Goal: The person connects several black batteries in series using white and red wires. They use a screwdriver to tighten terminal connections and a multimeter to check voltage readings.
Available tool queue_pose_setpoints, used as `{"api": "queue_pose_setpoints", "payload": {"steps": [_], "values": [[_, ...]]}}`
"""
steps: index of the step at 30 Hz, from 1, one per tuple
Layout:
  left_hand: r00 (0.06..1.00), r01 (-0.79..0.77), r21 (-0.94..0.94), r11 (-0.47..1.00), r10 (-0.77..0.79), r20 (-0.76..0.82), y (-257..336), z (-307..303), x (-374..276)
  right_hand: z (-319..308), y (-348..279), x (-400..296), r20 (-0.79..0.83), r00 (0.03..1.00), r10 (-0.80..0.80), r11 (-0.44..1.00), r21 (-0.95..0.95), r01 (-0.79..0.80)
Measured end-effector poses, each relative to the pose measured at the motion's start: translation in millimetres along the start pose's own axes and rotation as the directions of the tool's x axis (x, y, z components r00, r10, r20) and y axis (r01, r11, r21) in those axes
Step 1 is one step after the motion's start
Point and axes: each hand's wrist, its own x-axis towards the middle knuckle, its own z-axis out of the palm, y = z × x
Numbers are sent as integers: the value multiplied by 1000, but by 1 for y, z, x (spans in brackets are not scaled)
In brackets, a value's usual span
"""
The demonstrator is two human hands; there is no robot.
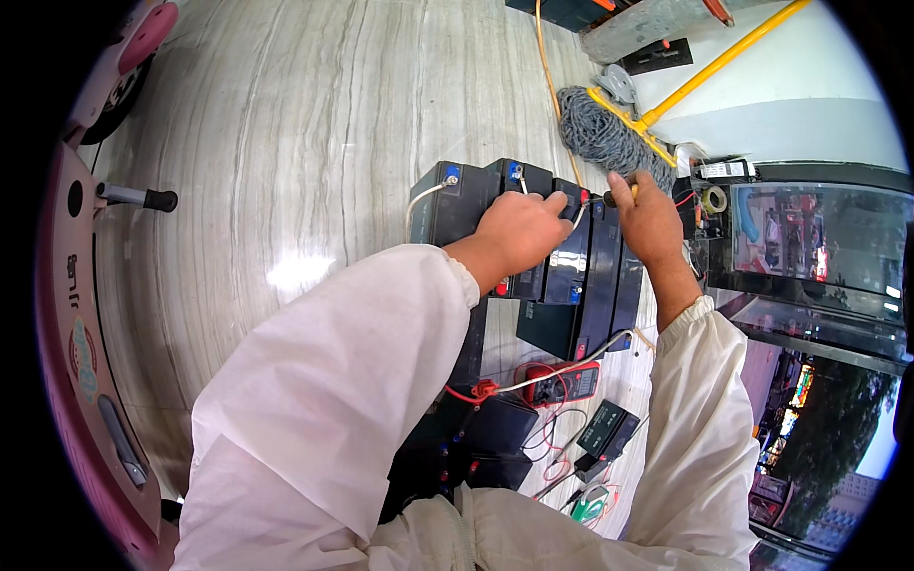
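Several black lead-acid batteries (603, 264) stand side by side on the floor, with red and blue terminals. My left hand (525, 232) is over them, its fingertips at a short white wire (579, 215) that they appear to pinch; part of the wire is hidden beneath the hand. In my right hand (650, 221) is a screwdriver (609, 199), its shaft pointing left at the red terminal (585, 196) where the wire ends. Another white wire (427, 191) is fixed to the blue terminal (452, 173) of the leftmost battery.
A red multimeter (564, 384) lies near me beside a red connector (485, 389) on a white cable. More batteries (500, 422), a small black-and-green box (607, 428) and a green device (591, 504) are nearer. A mop (607, 128), glass case (821, 235) and pink scooter (93, 342) stand around.
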Motion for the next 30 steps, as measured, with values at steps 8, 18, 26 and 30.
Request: {"api": "queue_pose_setpoints", "payload": {"steps": [8, 18, 26, 30], "values": [[1000, -1, 13, 1000, 1, 6, 3, -2, 2, 13, 23, 8, -200, 903, -381, 910, 94, 405], [995, -16, 30, 999, 19, -96, 4, 0, 0, 13, 29, 5, -137, 957, -257, 922, 261, 285], [975, -96, -31, 995, 88, -206, 1, 15, 3, 19, 40, 8, -94, 983, -156, 936, 304, 177], [982, -112, 9, 994, 112, -153, 0, 10, -1, 14, 33, 6, -174, 924, -341, 906, 200, 373]]}}
